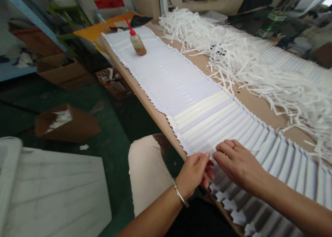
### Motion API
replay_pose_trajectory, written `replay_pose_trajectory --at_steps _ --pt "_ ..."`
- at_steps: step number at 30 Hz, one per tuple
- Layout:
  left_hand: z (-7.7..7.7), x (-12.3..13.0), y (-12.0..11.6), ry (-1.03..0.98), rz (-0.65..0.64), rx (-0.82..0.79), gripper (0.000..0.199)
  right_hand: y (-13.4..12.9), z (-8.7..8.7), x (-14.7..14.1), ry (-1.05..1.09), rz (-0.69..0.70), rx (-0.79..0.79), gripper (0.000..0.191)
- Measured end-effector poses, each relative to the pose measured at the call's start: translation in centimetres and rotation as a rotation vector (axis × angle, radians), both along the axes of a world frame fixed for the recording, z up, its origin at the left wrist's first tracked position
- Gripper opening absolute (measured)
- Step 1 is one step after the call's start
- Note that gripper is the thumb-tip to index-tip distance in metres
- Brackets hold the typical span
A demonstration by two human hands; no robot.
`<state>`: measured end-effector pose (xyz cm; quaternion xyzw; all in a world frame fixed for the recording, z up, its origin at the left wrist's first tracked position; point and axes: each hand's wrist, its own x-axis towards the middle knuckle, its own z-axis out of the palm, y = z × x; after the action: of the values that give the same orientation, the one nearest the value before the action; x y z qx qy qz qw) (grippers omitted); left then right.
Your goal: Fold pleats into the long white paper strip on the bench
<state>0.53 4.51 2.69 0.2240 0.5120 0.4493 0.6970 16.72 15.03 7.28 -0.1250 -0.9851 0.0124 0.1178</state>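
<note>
Above the near edge of a long row of overlapping white sheets (166,69), my two hands are close together. My left hand (195,171), with a silver bangle at its wrist, is closed with thumb and finger pinched. My right hand (236,161), with a red ring, is closed too, its fingertips beside the left thumb. Whatever lies between the fingers is too small or pale to make out. Cream-coloured strips (202,109) cross the sheets just beyond my hands. A squeeze bottle (138,45) with a red nozzle and brown liquid stands upright on the far sheets.
A tangled heap of white strips (249,67) covers the table's right side. Left of the brown tabletop (145,98), cardboard boxes (80,124) with paper scraps stand on the green floor. A large white bin (59,188) is at lower left. My knee (147,171) is beside the table edge.
</note>
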Motion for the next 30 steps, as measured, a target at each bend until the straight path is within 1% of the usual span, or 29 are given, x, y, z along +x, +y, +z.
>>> replay_pose_trajectory --at_steps 2,4,5,6,8,9,11,12,14,16,18,20,23,27,30 --pt "-0.1 -0.5 0.0 -0.001 -0.003 -0.014 0.044 -0.9 -0.5 -1.1 0.006 0.021 -0.003 0.018" --pt "-0.3 -1.1 -0.3 0.037 -0.011 0.004 0.029 -1.1 -0.6 -1.6 0.022 0.019 -0.058 0.015" --pt "-0.3 -1.5 -0.5 0.068 -0.021 0.02 0.022 -1.0 -0.5 -1.7 0.032 0.017 -0.118 0.015" --pt "-0.4 -1.7 -0.7 0.11 -0.027 0.041 0.015 -0.8 -0.3 -1.8 0.039 0.019 -0.197 0.018" --pt "-0.3 -2.2 -0.9 0.226 -0.018 0.105 0.004 -0.3 0.1 -2.1 0.041 0.032 -0.377 0.031" --pt "-0.2 -2.4 -0.9 0.298 -0.005 0.142 0.003 0.0 0.2 -2.3 0.032 0.036 -0.458 0.033" --pt "-0.1 -2.8 -0.7 0.454 0.026 0.213 0.006 0.8 0.2 -2.9 -0.011 -0.003 -0.581 0.025" --pt "-0.1 -3.1 -0.6 0.526 0.037 0.238 0.007 1.2 0.1 -3.2 -0.042 -0.053 -0.629 0.021" --pt "-0.2 -3.6 -0.2 0.631 0.055 0.264 0.009 2.0 -0.2 -4.0 -0.103 -0.166 -0.719 0.022" --pt "-0.5 -4.3 0.1 0.674 0.077 0.28 0.01 2.8 -0.5 -4.8 -0.138 -0.246 -0.804 0.026" --pt "-1.0 -4.9 0.4 0.659 0.108 0.295 0.01 3.6 -0.7 -5.8 -0.141 -0.279 -0.873 0.028" --pt "-1.5 -5.6 0.6 0.638 0.147 0.297 0.011 4.5 -1.0 -6.8 -0.131 -0.301 -0.907 0.03" --pt "-2.1 -6.8 0.7 0.662 0.211 0.263 0.012 5.8 -1.4 -8.4 -0.112 -0.346 -0.879 0.033" --pt "-2.3 -8.1 0.4 0.745 0.275 0.23 0.012 7.2 -1.9 -10.0 -0.076 -0.422 -0.811 0.036" --pt "-2.4 -8.4 0.0 0.859 0.292 0.242 0.012 7.7 -2.0 -10.7 -0.062 -0.447 -0.791 0.035"
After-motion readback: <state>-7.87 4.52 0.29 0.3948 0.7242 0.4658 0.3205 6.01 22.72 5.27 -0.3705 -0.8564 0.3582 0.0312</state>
